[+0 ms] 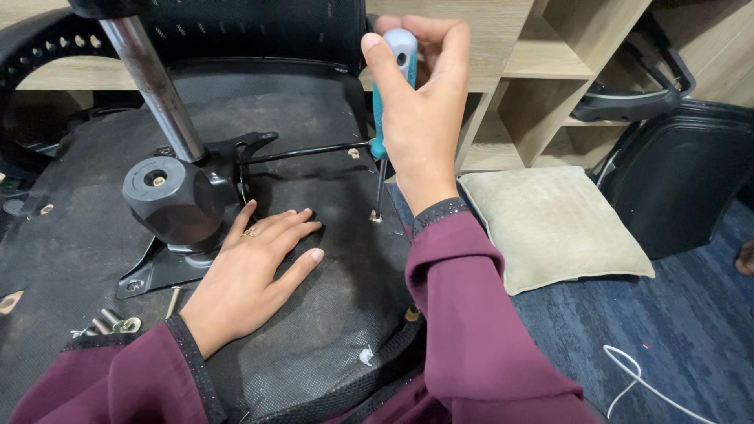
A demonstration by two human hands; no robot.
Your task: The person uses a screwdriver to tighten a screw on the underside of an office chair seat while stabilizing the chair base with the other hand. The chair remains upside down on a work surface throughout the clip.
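Right hand (pixel 420 102) at the upper middle grips a teal screwdriver (pixel 382 126) upright, tip on a screw (pixel 375 217). Left hand (pixel 251 271) lies flat and open on the black seat underside (pixel 330 314), beside the metal mechanism (pixel 177 196).

You have one view only, from the camera on your head, so no second view shares anything with it. It looks steeply down and a little forward, from close above the upturned chair seat (pixel 86 235), which fills the left and middle of the frame. Your left hand (pixel 251 271) and right hand (pixel 420 110) come in from the bottom edge, both near the lens, the sleeves cut off by the frame. The far edge of the seat lies toward the top. Beyond it, further off, you face the wooden shelves (pixel 542 71); the blue floor (pixel 675 330) runs along the right.
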